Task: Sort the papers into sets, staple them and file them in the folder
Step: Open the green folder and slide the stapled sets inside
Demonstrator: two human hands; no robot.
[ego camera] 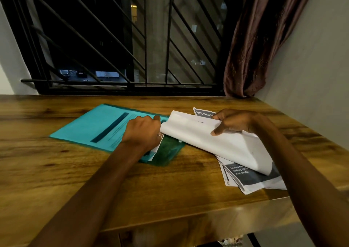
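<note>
**Sheet lifted beside the folder**

I see the teal plastic folder (98, 127) lying flat on the wood-grain table (56, 180), its long axis running diagonally away toward the window. Just right of it, my right hand (234, 122) pinches a curled white sheet (217, 142) over the paper stack (255, 180). My left hand (143, 131) is clenched at the folder's right edge, touching the sheet.

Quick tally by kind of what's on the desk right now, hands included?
Teal folder: 1
Loose paper pile: 1
Curled white sheets being held: 1 bunch
Hands: 2, left hand, right hand
Stapler: 0 visible
Total: 5
</note>
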